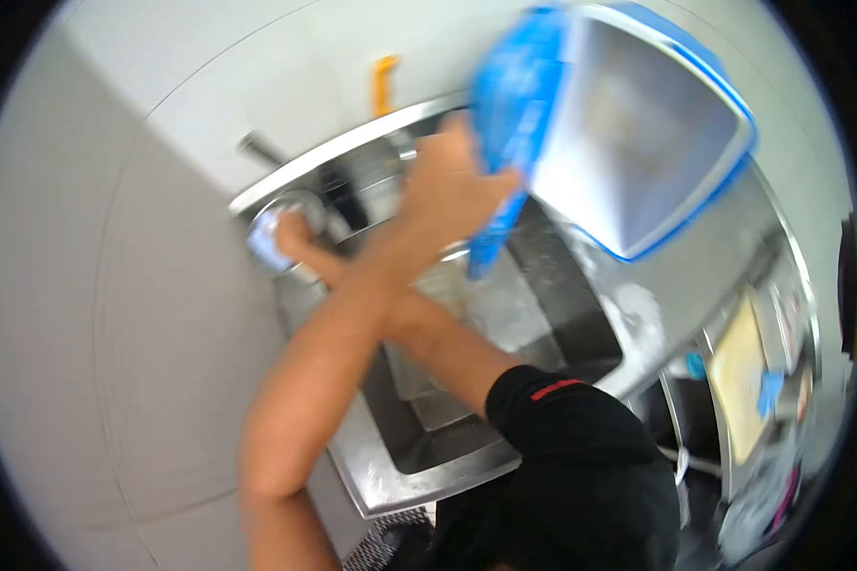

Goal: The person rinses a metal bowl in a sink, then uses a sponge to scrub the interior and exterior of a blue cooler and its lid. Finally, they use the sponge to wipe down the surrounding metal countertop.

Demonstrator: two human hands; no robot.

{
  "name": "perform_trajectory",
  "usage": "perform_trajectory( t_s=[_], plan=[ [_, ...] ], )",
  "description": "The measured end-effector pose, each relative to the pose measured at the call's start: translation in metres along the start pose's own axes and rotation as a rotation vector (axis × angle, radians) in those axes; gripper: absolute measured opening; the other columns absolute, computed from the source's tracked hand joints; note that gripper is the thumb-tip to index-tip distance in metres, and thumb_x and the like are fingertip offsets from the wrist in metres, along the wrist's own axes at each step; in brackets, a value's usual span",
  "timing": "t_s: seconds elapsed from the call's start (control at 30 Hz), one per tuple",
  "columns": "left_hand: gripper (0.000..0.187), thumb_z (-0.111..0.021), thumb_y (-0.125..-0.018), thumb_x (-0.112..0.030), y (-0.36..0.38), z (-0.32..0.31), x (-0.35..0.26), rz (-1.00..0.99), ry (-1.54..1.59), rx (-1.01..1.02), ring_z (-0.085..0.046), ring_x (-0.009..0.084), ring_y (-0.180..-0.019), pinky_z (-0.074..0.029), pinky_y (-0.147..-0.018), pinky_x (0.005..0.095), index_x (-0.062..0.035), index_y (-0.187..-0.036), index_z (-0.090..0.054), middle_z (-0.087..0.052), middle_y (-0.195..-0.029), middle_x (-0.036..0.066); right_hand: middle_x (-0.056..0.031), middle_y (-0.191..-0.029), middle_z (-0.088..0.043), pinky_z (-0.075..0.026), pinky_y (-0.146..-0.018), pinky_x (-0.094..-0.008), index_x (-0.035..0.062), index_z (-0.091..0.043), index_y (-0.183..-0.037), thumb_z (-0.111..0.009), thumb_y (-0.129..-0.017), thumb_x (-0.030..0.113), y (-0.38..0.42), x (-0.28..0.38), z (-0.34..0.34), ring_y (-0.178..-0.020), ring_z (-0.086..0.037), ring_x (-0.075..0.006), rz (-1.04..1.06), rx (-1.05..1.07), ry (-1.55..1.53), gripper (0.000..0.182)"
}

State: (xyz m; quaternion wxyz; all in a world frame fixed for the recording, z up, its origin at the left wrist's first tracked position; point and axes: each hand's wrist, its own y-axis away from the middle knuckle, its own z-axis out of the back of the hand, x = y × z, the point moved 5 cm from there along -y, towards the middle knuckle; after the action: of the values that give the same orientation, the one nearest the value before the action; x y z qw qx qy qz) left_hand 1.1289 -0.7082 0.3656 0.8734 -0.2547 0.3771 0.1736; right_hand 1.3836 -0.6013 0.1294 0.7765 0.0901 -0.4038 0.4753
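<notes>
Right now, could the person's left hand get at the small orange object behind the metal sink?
Probably yes: the left hand is near the small orange object, with nothing visible blocking the way.

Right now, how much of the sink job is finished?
Maybe part. The white bin looks emptied already. In hand: your right hand is at the round container; your left hand is by the blue plastic. Probably left: brownish marks inside the bin and what looks like foam beside the sink. It's blurry.
</notes>
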Motion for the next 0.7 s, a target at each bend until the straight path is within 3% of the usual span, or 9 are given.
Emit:
perform_trajectory(
  t_s=[0.03, 0.07, 0.17, 0.23, 0.3, 0.43, 0.5, 0.63, 0.7],
  plan=[
    [0.039, -0.070, -0.068, -0.021, 0.001, 0.000, -0.006, -0.161, 0.072, -0.086, -0.066, 0.0298, -0.070, -0.052, -0.067, 0.0398, 0.0049, -0.093, -0.055, -0.065, -0.076, 0.020, -0.0240, -0.092, -0.063, -0.048, -0.078, -0.0450, -0.0001, -0.063, -0.100, -0.057, -0.084, 0.041, 0.007, -0.010, 0.005, -0.088, -0.062, -0.0355, 0.058, -0.187, -0.139, 0.044],
    [0.042, -0.070, -0.070, -0.021, 0.002, 0.004, -0.015, -0.118, 0.057, -0.084, -0.066, 0.0306, -0.077, -0.051, -0.073, 0.0395, 0.0043, -0.100, -0.054, -0.065, -0.082, 0.021, -0.0254, -0.094, -0.061, -0.046, -0.077, -0.0464, -0.0011, -0.060, -0.106, -0.058, -0.085, 0.046, 0.021, -0.016, 0.023, -0.088, -0.059, -0.0383, 0.067, -0.288, -0.326, 0.052],
    [0.060, -0.071, -0.074, -0.018, -0.001, 0.002, -0.037, -0.127, -0.055, -0.221, -0.066, 0.0277, -0.084, -0.051, -0.077, 0.0373, 0.0029, -0.120, -0.037, -0.064, -0.099, 0.021, -0.0225, -0.093, -0.062, -0.046, -0.074, -0.0427, -0.0009, -0.059, -0.107, -0.058, -0.086, 0.042, 0.102, -0.030, 0.128, -0.085, -0.060, -0.0343, -0.032, -0.149, -0.879, 0.048],
    [0.062, -0.070, -0.075, -0.016, -0.008, 0.008, -0.051, -0.063, 0.003, -0.250, -0.066, 0.0261, -0.083, -0.052, -0.076, 0.0364, 0.0035, -0.122, -0.036, -0.065, -0.094, 0.019, -0.0135, -0.088, -0.065, -0.047, -0.071, -0.0381, -0.0033, -0.059, -0.102, -0.058, -0.090, 0.037, 0.149, -0.058, 0.165, -0.080, -0.061, -0.0218, -0.065, -0.222, -1.077, 0.042],
    [0.063, -0.071, -0.075, -0.017, -0.016, 0.017, -0.075, -0.100, -0.090, -0.287, -0.066, 0.0265, -0.082, -0.052, -0.076, 0.0363, 0.0036, -0.123, -0.035, -0.066, -0.092, 0.020, -0.0127, -0.088, -0.065, -0.048, -0.071, -0.0370, -0.0020, -0.059, -0.103, -0.056, -0.091, 0.041, 0.196, -0.101, 0.173, -0.079, -0.061, -0.0214, -0.265, -0.039, -1.130, 0.045],
    [0.055, -0.070, -0.074, -0.022, -0.058, 0.016, -0.123, -0.228, -0.638, -0.177, -0.066, 0.0330, -0.083, -0.052, -0.077, 0.0394, 0.0061, -0.115, -0.048, -0.064, -0.095, 0.024, -0.0119, -0.088, -0.065, -0.048, -0.069, -0.0345, -0.0017, -0.059, -0.105, -0.058, -0.089, 0.043, 0.274, -0.199, 0.202, -0.080, -0.061, -0.0188, -0.499, -0.141, -1.011, 0.047],
    [0.052, -0.069, -0.073, -0.024, -0.083, 0.006, -0.137, -0.230, -0.844, -0.076, -0.065, 0.0355, -0.085, -0.052, -0.078, 0.0407, 0.0066, -0.111, -0.052, -0.064, -0.096, 0.026, -0.0078, -0.102, -0.061, -0.046, -0.077, -0.0287, -0.0056, -0.052, -0.117, -0.061, -0.086, 0.050, 0.302, -0.202, 0.274, -0.089, -0.056, -0.0132, -0.674, -0.190, -1.128, 0.065],
    [0.046, -0.066, -0.073, -0.023, -0.115, -0.010, -0.126, -0.063, -1.019, 0.116, -0.064, 0.0388, -0.090, -0.050, -0.082, 0.0420, 0.0066, -0.107, -0.057, -0.064, -0.096, 0.026, -0.0078, -0.106, -0.059, -0.042, -0.087, -0.0272, -0.0055, -0.049, -0.121, -0.062, -0.086, 0.046, 0.307, -0.263, 0.333, -0.097, -0.053, -0.0128, -0.605, -0.420, -1.174, 0.063],
    [0.045, -0.065, -0.072, -0.021, -0.112, -0.014, -0.124, -0.048, -1.071, 0.193, -0.063, 0.0391, -0.091, -0.050, -0.083, 0.0417, 0.0066, -0.107, -0.057, -0.064, -0.096, 0.027, -0.0076, -0.107, -0.058, -0.039, -0.089, -0.0270, -0.0047, -0.050, -0.119, -0.058, -0.089, 0.047, 0.291, -0.278, 0.368, -0.100, -0.051, -0.0129, -0.299, -0.543, -1.270, 0.060]
  ],
)
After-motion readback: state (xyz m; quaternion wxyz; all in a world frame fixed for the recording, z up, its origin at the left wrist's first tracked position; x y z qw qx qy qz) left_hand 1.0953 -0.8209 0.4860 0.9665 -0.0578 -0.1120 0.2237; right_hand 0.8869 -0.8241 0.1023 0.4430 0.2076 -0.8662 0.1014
